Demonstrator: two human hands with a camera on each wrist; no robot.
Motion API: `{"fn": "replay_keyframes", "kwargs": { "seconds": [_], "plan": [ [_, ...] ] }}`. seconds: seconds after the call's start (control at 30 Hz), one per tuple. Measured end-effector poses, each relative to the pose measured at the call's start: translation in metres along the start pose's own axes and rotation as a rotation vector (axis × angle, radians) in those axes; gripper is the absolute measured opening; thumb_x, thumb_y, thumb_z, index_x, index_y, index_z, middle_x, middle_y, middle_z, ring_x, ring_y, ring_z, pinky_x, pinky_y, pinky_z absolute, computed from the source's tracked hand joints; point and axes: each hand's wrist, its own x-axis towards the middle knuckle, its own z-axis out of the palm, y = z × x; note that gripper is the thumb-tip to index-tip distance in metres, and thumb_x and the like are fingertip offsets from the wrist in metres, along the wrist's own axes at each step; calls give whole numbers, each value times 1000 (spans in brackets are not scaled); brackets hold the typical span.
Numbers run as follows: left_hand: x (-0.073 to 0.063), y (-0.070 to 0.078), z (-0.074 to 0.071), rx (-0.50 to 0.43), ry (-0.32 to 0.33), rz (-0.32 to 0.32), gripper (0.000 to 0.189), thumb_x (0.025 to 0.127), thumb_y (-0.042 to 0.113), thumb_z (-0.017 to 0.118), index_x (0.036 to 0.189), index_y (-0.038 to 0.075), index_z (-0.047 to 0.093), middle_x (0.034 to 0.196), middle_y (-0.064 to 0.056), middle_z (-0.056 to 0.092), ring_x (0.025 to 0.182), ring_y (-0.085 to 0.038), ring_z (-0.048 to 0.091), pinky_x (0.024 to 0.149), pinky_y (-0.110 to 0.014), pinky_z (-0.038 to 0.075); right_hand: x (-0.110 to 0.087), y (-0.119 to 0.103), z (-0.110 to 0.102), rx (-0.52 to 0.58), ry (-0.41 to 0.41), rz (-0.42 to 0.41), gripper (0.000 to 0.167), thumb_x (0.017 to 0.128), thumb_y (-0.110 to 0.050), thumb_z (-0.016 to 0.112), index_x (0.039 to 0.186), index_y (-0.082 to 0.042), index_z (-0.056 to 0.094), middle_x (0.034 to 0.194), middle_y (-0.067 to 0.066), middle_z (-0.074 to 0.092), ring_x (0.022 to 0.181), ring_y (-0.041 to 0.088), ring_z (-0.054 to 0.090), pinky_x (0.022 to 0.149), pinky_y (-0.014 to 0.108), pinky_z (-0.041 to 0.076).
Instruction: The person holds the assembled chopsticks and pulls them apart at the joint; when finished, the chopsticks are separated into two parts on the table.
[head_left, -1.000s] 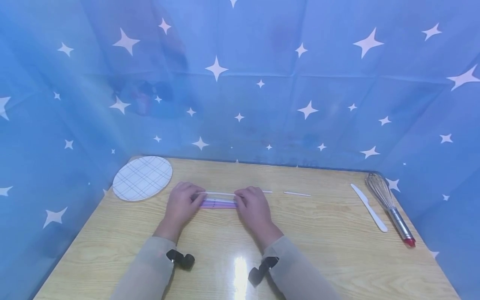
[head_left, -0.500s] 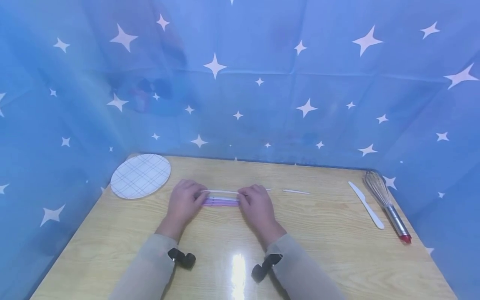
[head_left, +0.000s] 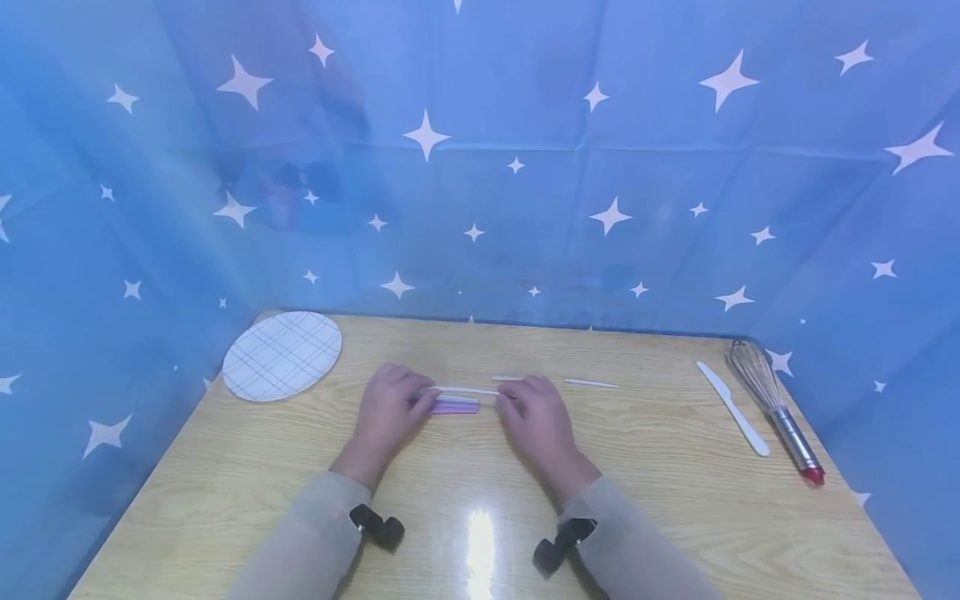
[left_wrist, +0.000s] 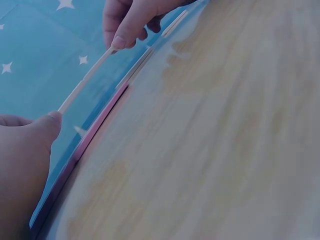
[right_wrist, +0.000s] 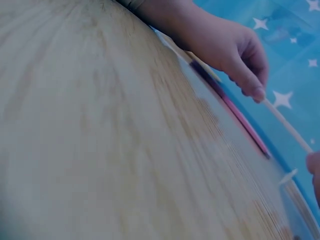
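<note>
A thin whitish stick [head_left: 467, 390] spans the gap between my two hands. My left hand [head_left: 390, 407] pinches one end between thumb and fingers, and my right hand [head_left: 537, 417] pinches the other. In the left wrist view the stick [left_wrist: 85, 82] is raised off the tabletop, sloping between the two thumbs. Just below it on the table lies a small row of purple and pink sticks [head_left: 455, 408], its left part hidden behind my left hand. Another pale stick [head_left: 506, 378] lies behind my right hand, partly covered by it.
Right of my right hand lies a further thin white stick [head_left: 591, 383]. A white knife [head_left: 733, 408] and a wire whisk [head_left: 780, 417] with a red-tipped handle lie at the table's right side. A round checked mat [head_left: 282, 356] sits at the back left, near the starry blue curtain [head_left: 525, 217].
Both hands have shifted right with the stick. The right hand has drawn away from the purple and pink row, uncovering its right end, while the left now covers more of it.
</note>
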Motion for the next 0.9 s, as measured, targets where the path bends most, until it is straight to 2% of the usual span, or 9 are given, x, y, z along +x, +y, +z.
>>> {"fn": "replay_keyframes", "kwargs": {
  "seconds": [0.23,0.6,0.8,0.9],
  "plan": [
    [2,19,12,-5,3,6,14,94,30,84,97,17,82,94,2,76,94,-22,64,89,-42,53,-6,15,-15,-32,0,16,17,100,-25,76,114,-17,80,106,-8,73,105,15,62,95,40,55],
    [7,43,28,-14,-62,36,13,95,33,82,94,20,82,92,7,74,93,-17,62,91,-40,51,-15,35,-37,-47,6,36,16,101,-25,75,113,-16,81,106,-7,73,105,18,63,94,43,55],
    [10,51,37,-42,-14,105,14,93,31,84,94,18,82,92,5,75,92,-18,63,90,-40,53,-18,43,-49,-68,20,18,14,99,-23,78,110,-15,81,109,-2,75,120,28,64,108,52,49],
    [12,54,40,-54,-12,118,12,94,29,83,95,17,82,92,5,75,92,-18,63,89,-39,53,-19,46,-54,-69,31,9,13,98,-21,79,109,-14,81,108,-1,75,117,28,64,106,51,50]
  ]
}}
